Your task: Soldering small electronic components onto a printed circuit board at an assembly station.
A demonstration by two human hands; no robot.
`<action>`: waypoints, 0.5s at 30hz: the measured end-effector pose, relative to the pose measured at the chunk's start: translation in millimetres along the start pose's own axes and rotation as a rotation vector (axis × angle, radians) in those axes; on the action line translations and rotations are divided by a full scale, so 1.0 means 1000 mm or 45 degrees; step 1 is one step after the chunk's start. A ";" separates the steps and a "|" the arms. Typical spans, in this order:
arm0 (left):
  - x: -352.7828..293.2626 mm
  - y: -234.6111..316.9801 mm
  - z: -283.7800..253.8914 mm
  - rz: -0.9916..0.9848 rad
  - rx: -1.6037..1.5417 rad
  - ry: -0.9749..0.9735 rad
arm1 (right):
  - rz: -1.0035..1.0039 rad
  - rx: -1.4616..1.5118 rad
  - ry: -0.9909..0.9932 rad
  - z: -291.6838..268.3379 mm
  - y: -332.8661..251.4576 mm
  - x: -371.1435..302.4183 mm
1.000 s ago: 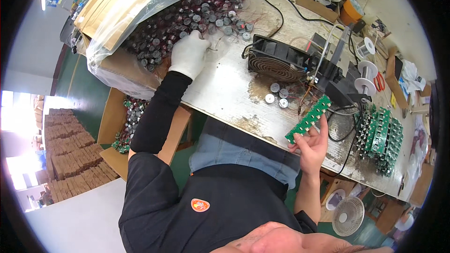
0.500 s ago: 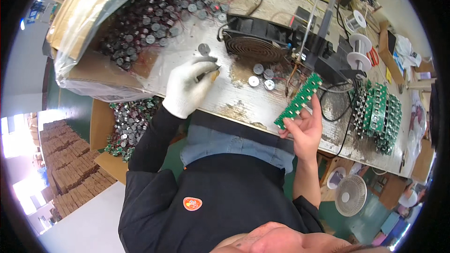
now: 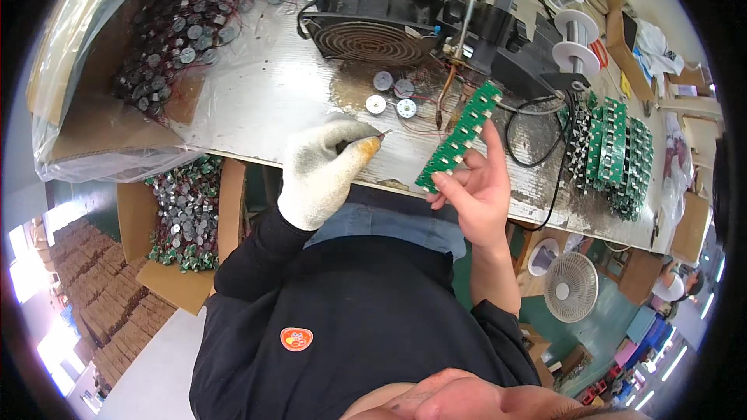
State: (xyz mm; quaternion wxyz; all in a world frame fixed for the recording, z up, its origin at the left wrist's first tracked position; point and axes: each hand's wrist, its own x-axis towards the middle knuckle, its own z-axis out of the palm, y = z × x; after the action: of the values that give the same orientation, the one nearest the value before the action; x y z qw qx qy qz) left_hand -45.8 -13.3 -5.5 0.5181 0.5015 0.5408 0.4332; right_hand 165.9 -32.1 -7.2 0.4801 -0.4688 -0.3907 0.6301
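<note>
My left hand, in a white glove with a stained thumb, pinches a thin wire whose end pokes past the fingertips. Whatever else lies inside that grip is hidden. In my bare right hand, a long green circuit board strip with small pale parts in rows is held slanted by its lower edge, between thumb and fingers. Just beyond the board's left side is the thin tip of a soldering iron. Several small round motors with red wires lie on the table between my left hand and a black fan.
A pile of motors spreads at the far left beside a plastic-lined carton. Below, another open carton holds motors and green boards. Solder spools stand at right, near a black cable and stacked green boards.
The view has shifted. My left hand has come nearer to me and right, toward the board. A loose motor beyond that hand no longer shows on the table. My right hand still holds the board.
</note>
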 end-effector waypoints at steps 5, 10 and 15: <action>0.002 0.008 0.019 -0.111 0.078 -0.077 | -0.005 0.044 -0.074 0.001 0.004 0.003; 0.010 0.009 0.029 0.004 0.077 -0.172 | -0.027 0.068 -0.036 0.003 0.003 0.005; 0.014 0.019 0.033 -0.346 -0.217 -0.239 | -0.053 0.100 -0.072 0.000 0.004 0.003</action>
State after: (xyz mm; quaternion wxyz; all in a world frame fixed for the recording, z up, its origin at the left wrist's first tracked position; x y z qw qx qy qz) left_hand -11.0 1.8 9.0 0.6607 0.4162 0.5142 0.3548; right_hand 164.6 -29.6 -11.4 0.4999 -0.4235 -0.3888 0.6477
